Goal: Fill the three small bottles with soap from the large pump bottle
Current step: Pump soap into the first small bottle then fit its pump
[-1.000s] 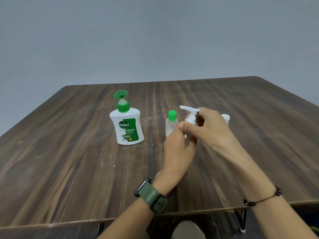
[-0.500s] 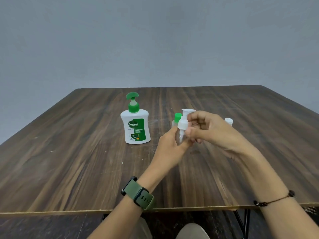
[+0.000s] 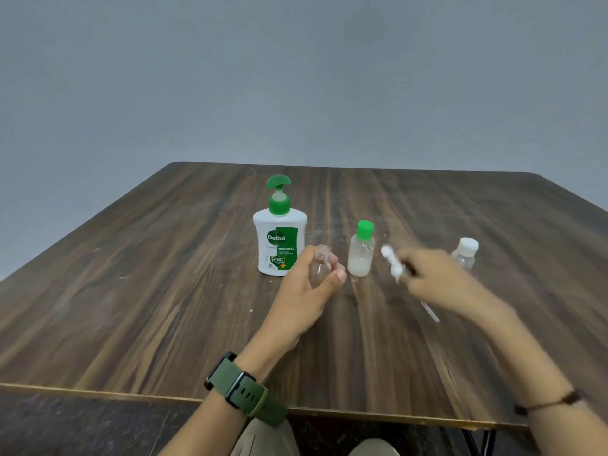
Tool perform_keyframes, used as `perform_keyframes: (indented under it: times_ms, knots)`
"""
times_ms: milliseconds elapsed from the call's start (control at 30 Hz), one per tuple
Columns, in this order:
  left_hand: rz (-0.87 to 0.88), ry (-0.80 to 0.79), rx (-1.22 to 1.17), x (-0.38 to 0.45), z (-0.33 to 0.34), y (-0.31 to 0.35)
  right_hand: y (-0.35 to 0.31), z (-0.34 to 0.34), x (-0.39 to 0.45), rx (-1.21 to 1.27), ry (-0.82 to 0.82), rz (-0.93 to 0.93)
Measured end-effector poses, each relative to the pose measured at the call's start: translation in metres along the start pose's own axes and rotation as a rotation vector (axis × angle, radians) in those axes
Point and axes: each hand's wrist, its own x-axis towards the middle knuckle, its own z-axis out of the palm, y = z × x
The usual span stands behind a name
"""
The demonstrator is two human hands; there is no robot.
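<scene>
Fingers (image 3: 337,274) of the left hand (image 3: 304,297) pinch the uncapped clear bottle (image 3: 318,266) mid-frame, while the blurred right hand (image 3: 437,284) clutches its pump cap (image 3: 393,263), whose dangling tube could drip.

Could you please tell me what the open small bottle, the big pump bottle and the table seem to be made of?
Open small bottle: clear glossy plastic, probably; see-through.
Large pump bottle: opaque white plastic, smooth sheen, green pump.
Table: dark wood-grain surface, possibly laminate; pale edge strip along the front.

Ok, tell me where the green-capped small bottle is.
In the head view, the green-capped bottle stands on the table, right of the pump bottle, between the two hands.
</scene>
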Motion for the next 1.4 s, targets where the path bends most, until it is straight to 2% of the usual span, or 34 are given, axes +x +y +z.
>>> perform_keyframes:
  times_ms: [100,233,300,400,467,567,633,700,767,900,1133,1300,1400]
  knots:
    - [0.045,0.054,0.083,-0.001,-0.021,-0.002,0.006,0.032,-0.002,-0.223,-0.150,-0.033]
    - [0.017,0.140,0.101,-0.003,-0.045,-0.006,-0.003,0.030,0.001,-0.373,-0.203,0.011]
    - [0.009,0.168,0.083,-0.001,-0.051,-0.002,-0.028,0.016,0.008,-0.319,-0.047,-0.074]
    - [0.032,0.190,0.142,0.010,-0.057,0.013,-0.079,-0.007,0.034,-0.075,0.311,-0.276]
    - [0.052,0.219,0.242,0.019,-0.059,0.024,-0.113,-0.018,0.060,0.141,0.394,-0.314]
    - [0.023,0.276,0.288,0.033,-0.061,0.033,-0.148,-0.022,0.100,0.404,0.292,-0.237]
    - [-0.018,0.302,0.290,0.039,-0.061,0.034,-0.158,-0.018,0.117,0.579,0.164,-0.176]
    - [-0.040,0.320,0.276,0.042,-0.062,0.034,-0.160,-0.011,0.124,0.690,0.022,-0.145]
    - [-0.049,0.331,0.261,0.045,-0.063,0.035,-0.158,-0.003,0.126,0.765,-0.051,-0.102]
    - [-0.030,0.333,0.258,0.049,-0.064,0.040,-0.156,0.006,0.127,0.854,-0.042,-0.069]
    - [-0.055,0.278,0.435,0.057,-0.067,0.052,-0.153,0.011,0.132,0.937,-0.070,-0.093]
    - [-0.113,0.275,0.360,0.056,-0.072,0.055,-0.143,0.017,0.134,1.052,-0.099,-0.165]
    - [-0.111,0.286,0.318,0.055,-0.072,0.052,-0.135,0.019,0.135,1.135,-0.202,-0.207]
